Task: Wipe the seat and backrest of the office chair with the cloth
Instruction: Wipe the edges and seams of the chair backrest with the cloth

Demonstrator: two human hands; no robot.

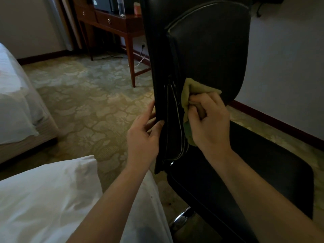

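Head view: the black office chair's backrest (pixel 210 50) is standing upright above the seat (pixel 254 172). Right grip (pixel 208 120) is clamping the green cloth (pixel 196 88), fingers curled round it, pressing it against the lower backrest. Left grip (pixel 142 137) is pinching the backrest's side edge between thumb and fingers. A water bottle (pixel 121 6) is standing on the wooden surface (pixel 114 23) behind.
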